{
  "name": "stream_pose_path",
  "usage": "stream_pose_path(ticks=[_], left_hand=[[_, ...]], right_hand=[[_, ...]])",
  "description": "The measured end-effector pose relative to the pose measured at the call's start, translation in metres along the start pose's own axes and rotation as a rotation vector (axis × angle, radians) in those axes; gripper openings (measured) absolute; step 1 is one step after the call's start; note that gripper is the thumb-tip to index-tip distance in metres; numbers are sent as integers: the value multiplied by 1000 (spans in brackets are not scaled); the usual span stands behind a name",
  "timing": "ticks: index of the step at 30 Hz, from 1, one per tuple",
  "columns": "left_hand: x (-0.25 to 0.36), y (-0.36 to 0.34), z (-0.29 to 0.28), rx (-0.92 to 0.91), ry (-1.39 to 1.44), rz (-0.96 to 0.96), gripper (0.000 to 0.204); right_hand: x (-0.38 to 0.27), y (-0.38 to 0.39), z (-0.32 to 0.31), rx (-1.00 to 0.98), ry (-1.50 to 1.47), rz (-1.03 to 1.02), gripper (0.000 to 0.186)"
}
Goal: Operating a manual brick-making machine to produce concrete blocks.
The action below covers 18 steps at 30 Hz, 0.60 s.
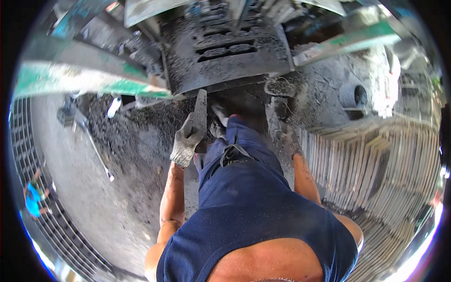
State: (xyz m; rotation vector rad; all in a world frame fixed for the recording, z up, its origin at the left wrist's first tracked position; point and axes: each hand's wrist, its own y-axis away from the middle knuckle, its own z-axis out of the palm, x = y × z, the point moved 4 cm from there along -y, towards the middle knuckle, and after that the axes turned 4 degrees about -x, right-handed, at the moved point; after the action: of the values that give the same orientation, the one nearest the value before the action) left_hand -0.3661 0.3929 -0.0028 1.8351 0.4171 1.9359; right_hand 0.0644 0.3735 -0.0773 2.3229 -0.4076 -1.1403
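My left hand (186, 140), in a dusty grey knitted glove, is closed around a flat, narrow, tapering grey piece (201, 112), with the thumb lying across its face. The piece points away from me toward the metal plate (225, 77) of a machine. My right hand (287, 141), also gloved and grey with dust, hangs at my right side beside a dusty, elongated grey piece (273, 115). Its fingers look curled, but dust and shadow hide what they grip. On the plate, a hollow concrete block (226, 50) or block-shaped mould opening shows two dark slots.
Green and white metal beams (94, 77) flank the machine. To the right stand tightly packed rows of thin boards (366, 164) and a grey bucket (353, 95). A long-handled tool (91, 136) lies on the left floor. Another person (34, 197) is at far left, by rows of blocks (70, 235).
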Motion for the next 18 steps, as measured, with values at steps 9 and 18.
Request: stream_pose_path(ticks=[9,18], left_hand=[[-163,115,-34,563,88,-157,57],[-297,190,-30,837,270,-412,29]], right_hand=[[-47,-94,6,-295,206,-20,39],[-39,-113,28,-376,818,-370,43]])
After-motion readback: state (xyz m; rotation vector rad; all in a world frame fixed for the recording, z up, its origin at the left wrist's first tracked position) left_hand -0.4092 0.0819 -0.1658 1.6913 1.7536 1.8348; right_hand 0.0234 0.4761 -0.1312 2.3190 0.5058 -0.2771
